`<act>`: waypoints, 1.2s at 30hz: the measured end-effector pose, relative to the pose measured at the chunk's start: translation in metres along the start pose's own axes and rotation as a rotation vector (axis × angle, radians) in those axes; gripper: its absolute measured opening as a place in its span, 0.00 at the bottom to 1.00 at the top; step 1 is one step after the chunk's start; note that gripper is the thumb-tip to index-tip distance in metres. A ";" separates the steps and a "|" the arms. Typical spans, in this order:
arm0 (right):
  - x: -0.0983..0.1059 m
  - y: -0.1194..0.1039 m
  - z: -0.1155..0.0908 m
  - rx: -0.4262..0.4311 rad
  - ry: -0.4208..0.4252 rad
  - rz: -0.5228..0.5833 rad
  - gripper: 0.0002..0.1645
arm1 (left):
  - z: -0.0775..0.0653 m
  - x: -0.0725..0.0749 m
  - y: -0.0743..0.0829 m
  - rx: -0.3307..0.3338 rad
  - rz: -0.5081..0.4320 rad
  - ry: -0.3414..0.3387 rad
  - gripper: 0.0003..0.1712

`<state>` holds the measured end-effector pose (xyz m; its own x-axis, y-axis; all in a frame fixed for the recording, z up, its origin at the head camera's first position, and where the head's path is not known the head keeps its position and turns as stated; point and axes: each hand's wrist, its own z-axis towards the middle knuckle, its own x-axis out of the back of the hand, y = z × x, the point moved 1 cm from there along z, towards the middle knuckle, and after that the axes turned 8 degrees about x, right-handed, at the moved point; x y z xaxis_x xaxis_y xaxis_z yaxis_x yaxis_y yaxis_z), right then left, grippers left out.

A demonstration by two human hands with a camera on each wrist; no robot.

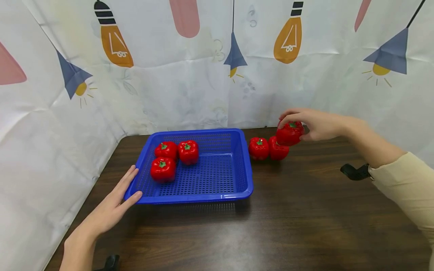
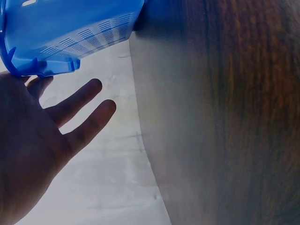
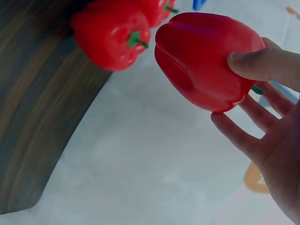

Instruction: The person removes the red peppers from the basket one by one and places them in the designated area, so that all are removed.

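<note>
My right hand (image 1: pixel 318 122) grips a red bell pepper (image 1: pixel 289 134) between thumb and fingers, raised off the table. In the right wrist view the held pepper (image 3: pixel 206 61) shows its glossy side, thumb pressed on it. Just below and left of it two more red peppers stand side by side: one pepper (image 1: pixel 259 148) close to the basket and another pepper (image 1: pixel 278 149) partly covered by the held one. The blue basket (image 1: pixel 200 197) holds three red peppers (image 1: pixel 163 169) at its left end. With straight fingers, my left hand (image 1: pixel 110 207) touches the basket's left front corner.
The dark wooden table (image 1: pixel 271 233) runs up to a white curtain (image 1: pixel 190 98) printed with lamps and bulbs, which hangs behind and along the left side. Black straps show at both wrists, one strap (image 1: pixel 355 172) below the right wrist.
</note>
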<state>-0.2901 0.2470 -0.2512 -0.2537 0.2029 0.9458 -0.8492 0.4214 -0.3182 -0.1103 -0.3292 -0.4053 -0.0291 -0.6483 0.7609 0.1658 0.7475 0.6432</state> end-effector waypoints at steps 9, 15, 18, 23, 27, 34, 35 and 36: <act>-0.003 0.016 -0.019 -0.033 0.022 0.004 0.38 | -0.001 0.000 0.001 -0.008 -0.008 -0.002 0.42; -0.011 0.028 -0.030 -0.069 0.035 0.006 0.39 | -0.001 0.000 0.001 -0.008 -0.005 -0.001 0.42; -0.016 0.033 -0.034 -0.086 0.043 0.012 0.38 | -0.001 0.000 0.001 -0.011 -0.003 0.002 0.42; -0.026 0.041 -0.038 -0.080 0.040 -0.001 0.38 | -0.001 0.000 0.001 -0.013 -0.001 0.004 0.42; -0.033 0.047 -0.041 -0.055 0.036 0.017 0.38 | -0.001 0.000 0.001 -0.011 -0.003 0.005 0.42; -0.048 0.058 -0.044 -0.085 0.017 0.021 0.37 | -0.002 0.000 0.001 -0.015 -0.005 0.006 0.42; -0.050 0.060 -0.044 -0.087 0.016 0.022 0.36 | -0.001 0.000 0.001 -0.016 -0.005 0.007 0.42; -0.052 0.061 -0.045 -0.089 0.019 0.021 0.36 | -0.001 0.000 0.001 -0.017 -0.006 0.007 0.42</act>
<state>-0.3081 0.3019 -0.3225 -0.2611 0.2286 0.9379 -0.7991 0.4938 -0.3428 -0.1086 -0.3286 -0.4045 -0.0233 -0.6541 0.7560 0.1821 0.7408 0.6465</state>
